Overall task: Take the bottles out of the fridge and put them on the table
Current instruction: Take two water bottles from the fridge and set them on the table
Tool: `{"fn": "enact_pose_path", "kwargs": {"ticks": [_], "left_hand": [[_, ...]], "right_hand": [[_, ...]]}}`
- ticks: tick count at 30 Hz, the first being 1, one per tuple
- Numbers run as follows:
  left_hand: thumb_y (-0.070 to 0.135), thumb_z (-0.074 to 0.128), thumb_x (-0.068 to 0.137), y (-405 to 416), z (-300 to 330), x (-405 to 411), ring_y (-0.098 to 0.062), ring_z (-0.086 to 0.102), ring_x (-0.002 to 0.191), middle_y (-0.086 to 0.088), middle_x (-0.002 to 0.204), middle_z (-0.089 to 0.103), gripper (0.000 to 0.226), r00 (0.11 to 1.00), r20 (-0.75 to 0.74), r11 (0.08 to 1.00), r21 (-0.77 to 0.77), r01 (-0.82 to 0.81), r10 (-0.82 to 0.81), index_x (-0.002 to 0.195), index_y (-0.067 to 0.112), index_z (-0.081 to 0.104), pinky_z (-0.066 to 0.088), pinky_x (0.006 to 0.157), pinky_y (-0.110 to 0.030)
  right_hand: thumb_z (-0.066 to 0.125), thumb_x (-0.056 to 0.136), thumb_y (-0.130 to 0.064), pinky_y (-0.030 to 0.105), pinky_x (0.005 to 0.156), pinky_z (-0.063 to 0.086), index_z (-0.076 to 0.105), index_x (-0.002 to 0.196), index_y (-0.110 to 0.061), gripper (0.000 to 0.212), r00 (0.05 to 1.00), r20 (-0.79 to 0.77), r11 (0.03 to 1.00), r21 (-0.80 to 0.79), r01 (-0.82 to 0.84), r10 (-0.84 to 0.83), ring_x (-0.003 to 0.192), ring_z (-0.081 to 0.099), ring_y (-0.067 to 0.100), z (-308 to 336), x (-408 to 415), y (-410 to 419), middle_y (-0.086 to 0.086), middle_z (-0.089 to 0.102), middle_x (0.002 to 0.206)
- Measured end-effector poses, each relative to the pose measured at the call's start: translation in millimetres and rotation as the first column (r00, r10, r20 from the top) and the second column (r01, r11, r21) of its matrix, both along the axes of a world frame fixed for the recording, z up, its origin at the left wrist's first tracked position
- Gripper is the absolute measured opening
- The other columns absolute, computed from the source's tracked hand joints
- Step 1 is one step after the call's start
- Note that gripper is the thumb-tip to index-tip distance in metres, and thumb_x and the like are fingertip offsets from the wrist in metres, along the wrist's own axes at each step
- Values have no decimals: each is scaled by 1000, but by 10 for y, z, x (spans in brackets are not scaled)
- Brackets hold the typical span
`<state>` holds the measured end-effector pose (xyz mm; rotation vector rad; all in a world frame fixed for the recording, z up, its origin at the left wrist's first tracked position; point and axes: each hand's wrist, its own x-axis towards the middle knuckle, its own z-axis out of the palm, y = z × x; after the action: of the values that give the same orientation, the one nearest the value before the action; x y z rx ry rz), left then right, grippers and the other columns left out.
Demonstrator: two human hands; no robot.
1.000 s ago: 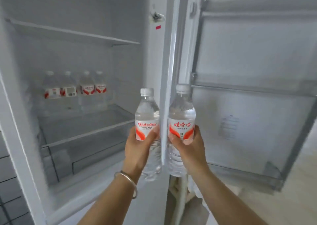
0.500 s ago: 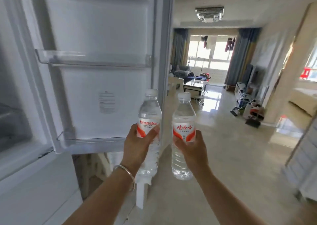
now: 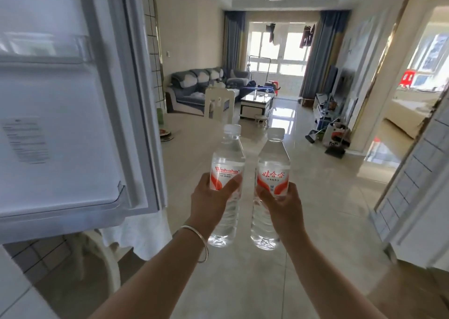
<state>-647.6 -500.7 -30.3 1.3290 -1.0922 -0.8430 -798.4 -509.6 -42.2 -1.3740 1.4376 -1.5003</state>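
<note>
Gripping one upright bottle each, the left hand [image 3: 209, 203] and right hand [image 3: 283, 204] hold the left bottle [image 3: 227, 173] just beside the right bottle [image 3: 273, 170].

Glossy tiled floor [image 3: 315, 197], perhaps marble.

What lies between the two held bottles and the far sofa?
In the head view, a pale table stretches away from the bottles, with a white chair at its far end, before the sofa.

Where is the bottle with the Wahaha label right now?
In the head view the Wahaha bottle is held upright in the left hand, just left of the second bottle in the right hand, beside the open fridge door.
</note>
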Motion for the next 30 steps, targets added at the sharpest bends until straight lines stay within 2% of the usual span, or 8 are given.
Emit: {"fn": "enact_pose_path", "kwargs": {"ticks": [4, 7, 10, 16, 19, 21, 25, 30], "left_hand": [[71, 64, 46, -755, -97, -3, -20, 70, 83, 1, 89, 72, 67, 995, -57, 997, 26, -75, 77, 93, 23, 63, 55, 85, -45], [67, 67, 51, -1416, -101, 90, -20, 69, 86, 2, 88, 71, 61, 992, -68, 994, 37, -106, 109, 92, 22, 63, 54, 84, -38], [70, 66, 48, -2098, -78, 236, -20, 70, 83, 2, 88, 72, 63, 987, -74, 989, 50, -142, 145, 89, 23, 63, 54, 85, -42], [68, 67, 48, -3060, -125, 532, -18, 70, 82, 1, 88, 72, 65, 959, -113, 965, 28, -260, 261, 94, 22, 64, 56, 82, -37], [57, 72, 60, -3424, -269, 714, -16, 69, 84, 2, 89, 71, 49, 933, -132, 942, 21, -334, 334, 95, 23, 63, 55, 77, -31], [56, 73, 61, -3652, -365, 865, -12, 68, 83, 5, 89, 71, 48, 908, -130, 917, 24, -399, 398, 96, 25, 63, 53, 73, -25], [41, 75, 71, -4134, -546, 1267, -5, 64, 80, 12, 85, 66, 35, 850, -67, 852, 28, -523, 523, 97, 23, 60, 45, 65, -15], [35, 76, 73, -4629, -692, 1813, -9, 64, 83, 12, 87, 66, 29, 709, -114, 717, 56, -695, 696, 93, 28, 57, 45, 68, -15]], "right_hand": [[78, 71, -32, 34, 76, 50, 52, 104, -15, 45, 1000, 12, 1000, 28, -9, 8, 87, 64, 24, -114, 49, -787, -1, 62, 89], [78, 72, -32, 32, 75, 49, 53, 106, -12, 47, 999, 0, 999, 35, -40, 40, 87, 65, 25, -135, 163, -1471, 2, 64, 91], [77, 72, -33, 28, 70, 47, 54, 109, -12, 49, 998, -13, 997, 36, -66, 67, 87, 64, 24, -72, 298, -2130, 3, 64, 94], [79, 60, -46, 35, 76, 53, 53, 103, -16, 58, 988, 52, 987, 57, -151, 148, 85, 66, 25, -93, 630, -3266, 1, 66, 91], [80, 69, -35, 33, 72, 52, 51, 96, -20, 42, 976, 76, 975, 70, -211, 205, 83, 64, 24, -181, 888, -3804, -5, 62, 84], [81, 68, -36, 38, 74, 54, 51, 87, -26, 37, 964, 76, 962, 72, -262, 256, 83, 65, 25, -267, 1092, -4159, -7, 62, 81], [79, 58, -46, 37, 71, 53, 51, 83, -28, 42, 899, 115, 896, 92, -434, 423, 76, 65, 21, -427, 1558, -4825, 2, 68, 86], [80, 51, -51, 54, 82, 54, 53, 89, -29, 51, 753, 153, 734, 169, -658, 640, 87, 69, 30, -509, 2234, -5602, 6, 70, 94]]}}
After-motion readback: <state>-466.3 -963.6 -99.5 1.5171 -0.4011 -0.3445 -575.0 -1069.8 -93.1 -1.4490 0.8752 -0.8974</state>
